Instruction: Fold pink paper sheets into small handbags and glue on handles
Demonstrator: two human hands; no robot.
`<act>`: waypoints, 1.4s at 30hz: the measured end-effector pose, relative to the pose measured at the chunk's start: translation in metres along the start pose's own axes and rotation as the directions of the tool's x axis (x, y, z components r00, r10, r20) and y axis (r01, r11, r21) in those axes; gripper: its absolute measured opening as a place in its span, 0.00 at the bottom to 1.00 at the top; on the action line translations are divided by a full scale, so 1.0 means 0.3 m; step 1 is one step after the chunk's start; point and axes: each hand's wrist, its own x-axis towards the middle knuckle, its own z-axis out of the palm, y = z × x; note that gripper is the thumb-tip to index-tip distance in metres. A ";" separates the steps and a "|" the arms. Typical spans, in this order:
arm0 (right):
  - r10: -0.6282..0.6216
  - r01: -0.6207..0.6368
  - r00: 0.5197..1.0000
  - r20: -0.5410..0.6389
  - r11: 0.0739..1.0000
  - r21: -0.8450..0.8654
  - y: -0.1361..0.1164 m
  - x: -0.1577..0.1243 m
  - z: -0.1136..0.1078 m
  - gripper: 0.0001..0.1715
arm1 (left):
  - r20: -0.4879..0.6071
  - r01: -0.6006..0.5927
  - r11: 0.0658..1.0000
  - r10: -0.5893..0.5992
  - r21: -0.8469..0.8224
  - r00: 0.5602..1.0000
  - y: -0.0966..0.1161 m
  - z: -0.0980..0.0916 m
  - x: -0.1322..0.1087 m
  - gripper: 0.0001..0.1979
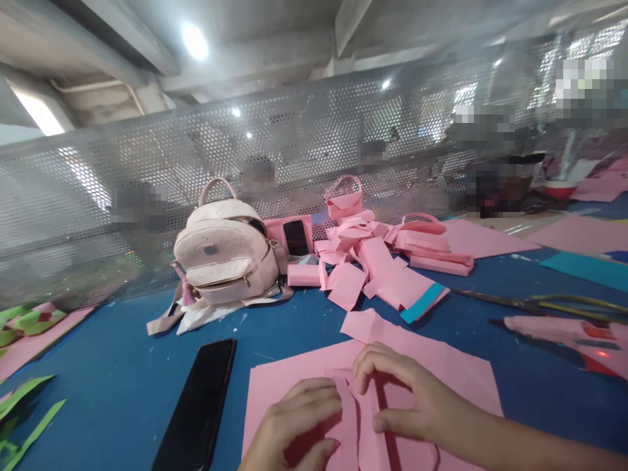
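My left hand (301,422) is curled over a piece of folded pink paper (349,425), fingertips on its left flap and thumb below. From the right, my right hand (400,386) grips a raised fold of the same piece between thumb and fingers. Larger flat pink sheets (456,379) lie beneath both hands on the blue tabletop (118,366). The folded piece's lower end runs out of view at the bottom edge. A black phone (199,405) lies left of my left hand.
A pale backpack (223,255) stands behind, beside pink paper scraps (348,281) and folded paper bags (346,203). On the right lie a pink glue gun (564,333) and scissors (520,301). Green paper strips (34,405) sit at left. A perforated metal screen (304,144) closes the back.
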 end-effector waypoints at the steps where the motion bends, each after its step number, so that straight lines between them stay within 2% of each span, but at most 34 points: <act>1: -0.002 0.002 1.000 -0.003 1.000 0.002 -0.001 -0.001 0.000 0.20 | 0.005 0.005 1.000 -0.005 -0.002 1.000 0.002 0.000 0.000 0.21; 10: -0.006 0.006 1.000 0.001 0.999 -0.042 0.011 -0.002 -0.002 0.25 | -0.018 0.027 0.999 -0.028 -0.039 0.999 0.025 0.003 0.005 0.22; 15: -0.017 0.016 1.000 -0.006 1.000 -0.024 0.007 0.002 -0.001 0.23 | -0.003 -0.039 0.999 0.039 -0.018 0.999 0.041 -0.009 0.028 0.23; 22: -0.007 0.007 1.000 -0.019 1.000 0.029 0.008 0.002 -0.003 0.18 | -0.014 -0.015 0.997 0.014 -0.072 1.000 0.061 -0.013 0.036 0.20; 28: 0.001 0.001 1.000 -0.030 0.999 0.046 0.001 0.006 0.002 0.16 | 0.016 0.142 0.977 -0.142 -0.156 0.990 0.045 0.004 0.031 0.11; 31: 0.005 -0.003 0.999 -0.043 0.999 0.048 -0.010 0.013 0.004 0.15 | -0.008 0.203 0.953 -0.210 -0.223 0.978 0.042 0.021 0.024 0.13; 36: 0.010 -0.008 0.999 -0.042 0.999 0.041 -0.017 0.011 0.009 0.14 | -0.024 0.387 0.854 -0.420 -0.348 0.907 0.075 0.039 0.014 0.21; 39: -0.011 0.013 0.999 -0.048 0.999 0.044 -0.011 0.007 0.013 0.14 | -0.056 0.410 0.823 -0.466 -0.393 0.883 0.096 0.043 0.019 0.22; 42: -0.019 0.022 0.998 -0.054 0.999 0.042 -0.007 0.007 0.015 0.14 | -0.042 0.416 0.814 -0.471 -0.404 0.881 0.103 0.044 0.026 0.21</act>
